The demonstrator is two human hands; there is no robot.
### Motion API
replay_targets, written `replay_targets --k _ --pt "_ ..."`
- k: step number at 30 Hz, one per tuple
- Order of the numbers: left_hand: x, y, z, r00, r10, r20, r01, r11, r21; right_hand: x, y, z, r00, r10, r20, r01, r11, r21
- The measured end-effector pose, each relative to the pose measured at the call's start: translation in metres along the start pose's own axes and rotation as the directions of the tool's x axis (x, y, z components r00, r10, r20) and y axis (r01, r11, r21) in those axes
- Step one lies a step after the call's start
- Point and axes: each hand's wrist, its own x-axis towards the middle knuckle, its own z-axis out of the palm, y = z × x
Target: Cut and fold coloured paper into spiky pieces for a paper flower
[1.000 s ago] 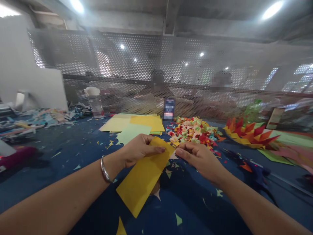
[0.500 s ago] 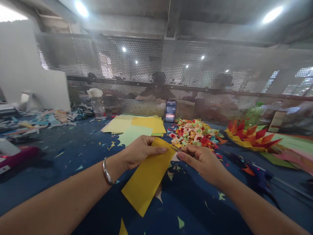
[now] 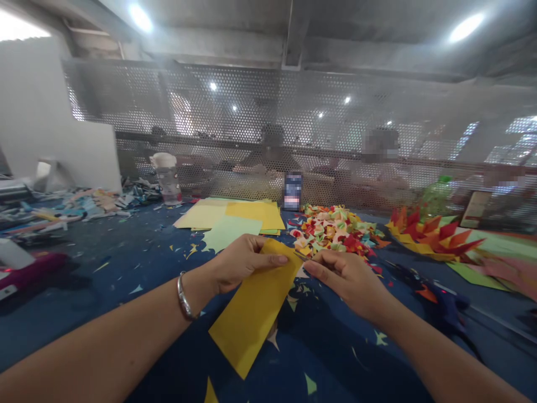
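Observation:
A long strip of yellow paper (image 3: 254, 316) slants across the middle of the view. My left hand (image 3: 241, 263), below a silver bangle, pinches its upper part between thumb and fingers. At the strip's top right edge, my right hand (image 3: 342, 274) is closed around small scissors (image 3: 301, 256). Their thin metal blades touch the paper, while the handles are hidden in my fingers. Below the strip, pale paper scraps (image 3: 292, 302) lie on the dark blue table (image 3: 168, 358).
Behind my hands are stacked coloured sheets (image 3: 201, 214), a phone (image 3: 292, 190) and a heap of small paper pieces (image 3: 335, 226). A red-and-yellow paper flower (image 3: 434, 235) and a blue glue gun (image 3: 447, 302) lie right. A cup (image 3: 166, 178) stands left. People sit beyond the perforated screen (image 3: 235, 129).
The yellow paper's top edge looks more rounded beside the blades. Its lower end has dropped slightly. Both hands stay nearly in place.

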Motion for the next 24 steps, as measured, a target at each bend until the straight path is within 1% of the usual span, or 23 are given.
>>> replay_targets --k 13,24 --pt "0.0024 -0.0012 -0.0001 0.999 0.011 -0.030 -0.011 1.000 0.023 0.0004 0.0009 0.0009 1.000 0.016 0.005 -0.016 1.000 -0.007" --pt "0.0033 -0.0029 -0.0021 1.000 0.022 -0.005 -0.022 0.998 0.054 0.0003 0.0017 -0.0003 1.000 -0.012 0.006 0.013 0.999 -0.052"
